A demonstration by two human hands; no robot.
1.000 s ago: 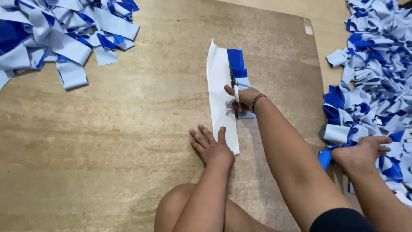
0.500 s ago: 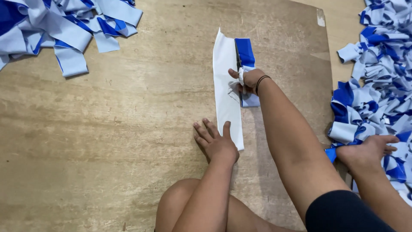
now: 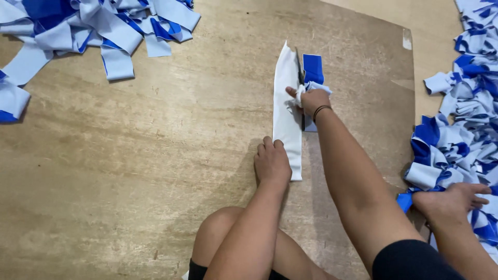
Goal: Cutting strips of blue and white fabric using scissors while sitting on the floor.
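arms bare | right wrist (image 3: 321, 110): thin dark band | black shorts (image 3: 410, 262)

Left hand (image 3: 271, 162) curled, knuckles down; right hand (image 3: 311, 99) seemingly gripping.

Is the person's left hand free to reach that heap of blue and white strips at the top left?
Probably yes. The left hand only presses on the white cloth strip, and bare wooden board lies between it and the heap, though it would mean leaning forward.

open board (image 3: 129, 171) left, fabric piles (image 3: 461, 140) right
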